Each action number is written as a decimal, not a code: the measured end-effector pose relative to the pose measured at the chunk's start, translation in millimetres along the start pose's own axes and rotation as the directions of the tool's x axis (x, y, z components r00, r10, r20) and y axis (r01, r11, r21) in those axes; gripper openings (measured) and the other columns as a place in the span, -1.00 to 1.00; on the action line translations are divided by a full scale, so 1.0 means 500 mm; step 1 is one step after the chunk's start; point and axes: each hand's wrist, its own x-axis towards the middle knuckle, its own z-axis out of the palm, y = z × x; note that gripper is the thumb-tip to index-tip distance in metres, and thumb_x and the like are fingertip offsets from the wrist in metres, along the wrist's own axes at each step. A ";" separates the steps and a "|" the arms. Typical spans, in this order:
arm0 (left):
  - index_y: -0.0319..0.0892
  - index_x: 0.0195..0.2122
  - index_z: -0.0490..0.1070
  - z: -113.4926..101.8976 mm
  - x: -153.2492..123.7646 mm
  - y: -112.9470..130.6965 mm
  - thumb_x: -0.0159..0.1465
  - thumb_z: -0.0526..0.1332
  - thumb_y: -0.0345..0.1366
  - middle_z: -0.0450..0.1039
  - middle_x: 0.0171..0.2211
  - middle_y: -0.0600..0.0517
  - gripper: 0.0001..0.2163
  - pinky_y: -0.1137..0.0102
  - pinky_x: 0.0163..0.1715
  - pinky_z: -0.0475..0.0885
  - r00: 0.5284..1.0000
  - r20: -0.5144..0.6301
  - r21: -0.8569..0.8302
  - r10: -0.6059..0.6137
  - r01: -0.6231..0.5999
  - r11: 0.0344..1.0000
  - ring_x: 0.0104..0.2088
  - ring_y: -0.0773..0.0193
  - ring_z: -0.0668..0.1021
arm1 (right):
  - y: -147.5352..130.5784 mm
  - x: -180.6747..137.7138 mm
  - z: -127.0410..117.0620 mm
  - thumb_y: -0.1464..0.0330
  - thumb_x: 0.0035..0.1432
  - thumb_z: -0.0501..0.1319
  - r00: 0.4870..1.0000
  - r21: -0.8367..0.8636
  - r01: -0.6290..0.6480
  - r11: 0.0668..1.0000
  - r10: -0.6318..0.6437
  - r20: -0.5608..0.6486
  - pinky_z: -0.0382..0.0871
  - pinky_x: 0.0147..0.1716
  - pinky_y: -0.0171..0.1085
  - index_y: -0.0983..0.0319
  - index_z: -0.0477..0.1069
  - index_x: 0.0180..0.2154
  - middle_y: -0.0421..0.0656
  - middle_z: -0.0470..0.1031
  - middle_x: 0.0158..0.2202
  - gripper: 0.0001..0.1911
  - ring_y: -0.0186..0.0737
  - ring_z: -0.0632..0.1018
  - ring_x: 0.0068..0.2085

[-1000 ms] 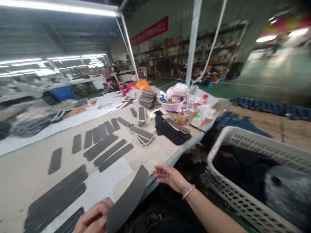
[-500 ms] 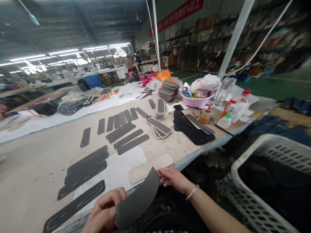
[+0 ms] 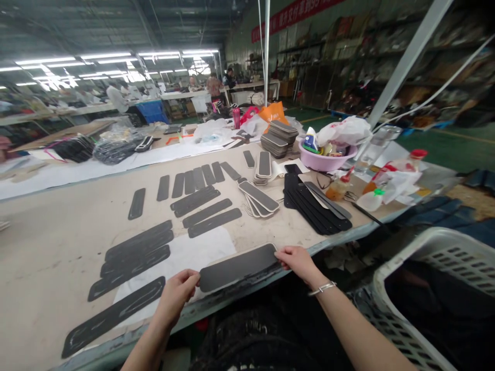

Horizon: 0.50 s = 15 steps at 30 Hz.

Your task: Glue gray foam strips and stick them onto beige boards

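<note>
My left hand (image 3: 181, 288) and right hand (image 3: 297, 262) pinch opposite ends of dark strip (image 3: 240, 266), at near edge of surface (image 3: 50, 232). Looks like lining-up step; next move seems to call for strip flat, edges even.

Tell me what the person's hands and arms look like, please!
The left hand and right hand wear no gloves. No sleeves show on the left forearm or right forearm. A thin, shiny, silver-coloured bangle circles the right wrist; no jewellery shows on the left.
</note>
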 end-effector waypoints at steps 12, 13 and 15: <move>-0.19 -0.54 0.38 0.022 0.085 -0.045 0.08 0.05 -0.24 0.37 -0.67 0.11 -0.81 0.48 -0.57 0.25 0.999 0.030 0.421 0.019 -0.030 0.906 -0.64 0.34 0.41 | 0.002 0.040 0.007 0.26 0.08 0.20 0.997 -0.369 -0.079 0.926 0.070 -0.038 0.28 -0.50 -0.40 0.22 0.46 -0.54 -0.21 0.48 -0.63 -0.76 -0.30 0.50 -0.54; -0.19 -0.53 0.38 0.022 0.087 -0.045 0.09 0.05 -0.25 0.38 -0.67 0.11 -0.81 0.48 -0.57 0.26 0.999 0.034 0.425 0.015 -0.028 0.905 -0.64 0.34 0.42 | 0.003 0.043 0.007 0.25 0.08 0.20 0.997 -0.381 -0.081 0.921 0.075 -0.031 0.28 -0.49 -0.40 0.22 0.46 -0.54 -0.21 0.49 -0.62 -0.77 -0.29 0.51 -0.53; -0.19 -0.53 0.38 0.022 0.088 -0.044 0.09 0.05 -0.28 0.40 -0.66 0.10 -0.83 0.49 -0.58 0.28 0.999 0.034 0.431 -0.001 -0.014 0.902 -0.64 0.34 0.44 | 0.004 0.045 0.007 0.24 0.09 0.19 0.997 -0.410 -0.079 0.909 0.080 -0.014 0.28 -0.49 -0.39 0.22 0.47 -0.52 -0.20 0.49 -0.61 -0.76 -0.28 0.51 -0.52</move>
